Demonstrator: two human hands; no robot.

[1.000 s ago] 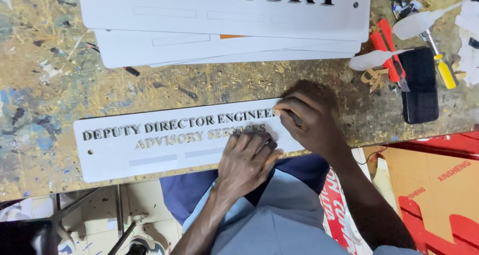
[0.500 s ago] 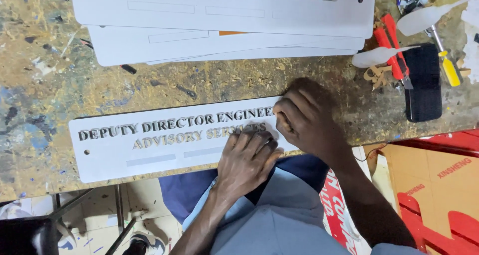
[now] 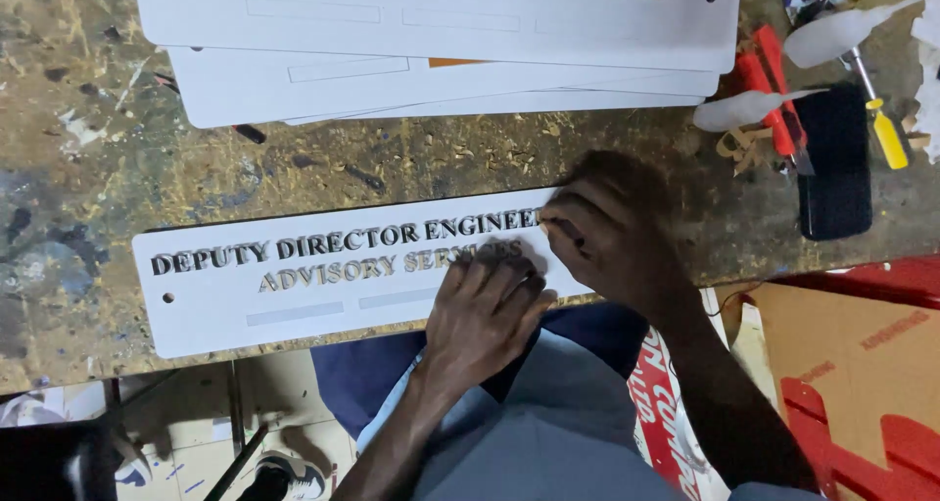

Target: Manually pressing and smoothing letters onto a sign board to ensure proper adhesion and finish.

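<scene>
A long white sign plate [image 3: 215,315] with two rows of raised letters lies near the front edge of a worn, paint-stained workbench [image 3: 88,168]. My left hand [image 3: 490,310] rests flat on the plate's lower right part, fingers over the end of the lower row of letters. Just beyond it, my right hand [image 3: 612,232] covers the right end of the plate, its fingertips pinched at the last letters of the upper row. Whether a small letter sits between those fingers is hidden.
A stack of larger white sign plates [image 3: 441,41] lies at the back. To the right are a red-handled cutter [image 3: 769,80], a black phone [image 3: 834,163], a yellow-handled screwdriver [image 3: 881,119] and white glue-like pieces [image 3: 744,109]. A red and brown carton [image 3: 862,364] sits below right.
The view has shifted slightly. My right hand's fingertips have stayed at the end of the upper row with small movements; my left hand remains pressed on the plate.
</scene>
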